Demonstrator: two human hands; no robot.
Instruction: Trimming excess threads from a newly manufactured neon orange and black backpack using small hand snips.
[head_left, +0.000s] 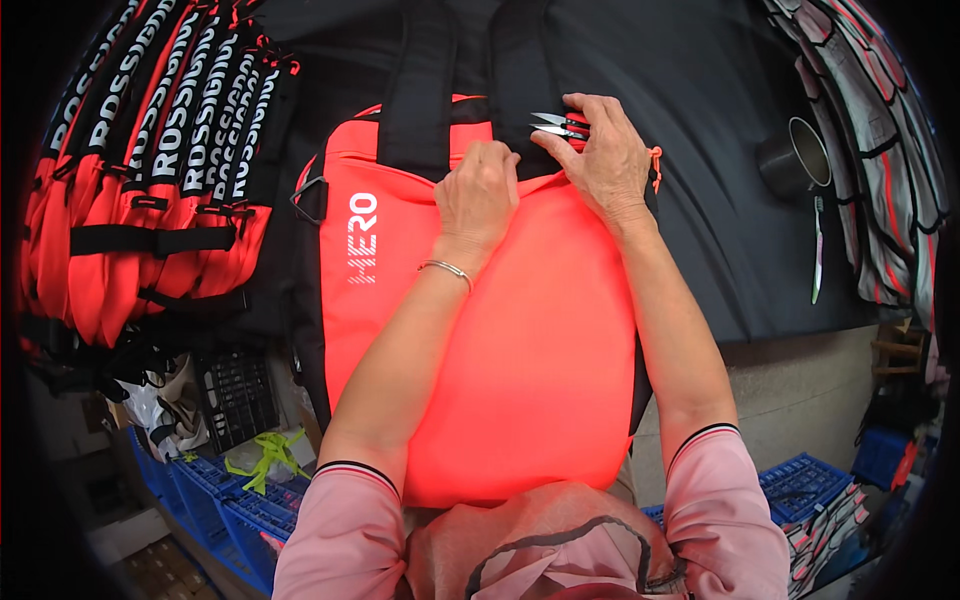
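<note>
Two hands on smooth neon-orange bag [500, 330]: right hand [605, 160] fingers grip steel snips [557, 125], left hand [478, 190] curled, pressing fabric

Both forearms come up from the lower edge, bare from pink sleeves with dark-edged cuffs, and lean in toward each other so the two hands sit close together near the top centre. The left hand [478, 190], a thin metal bangle at its wrist, lies knuckles up with its fingers [492, 152] curled under into a loose fist. The right hand [598, 158] lies just beside it, back upward, wrist bent slightly inward and fingers [556, 144] bunched into a pinch.
</note>
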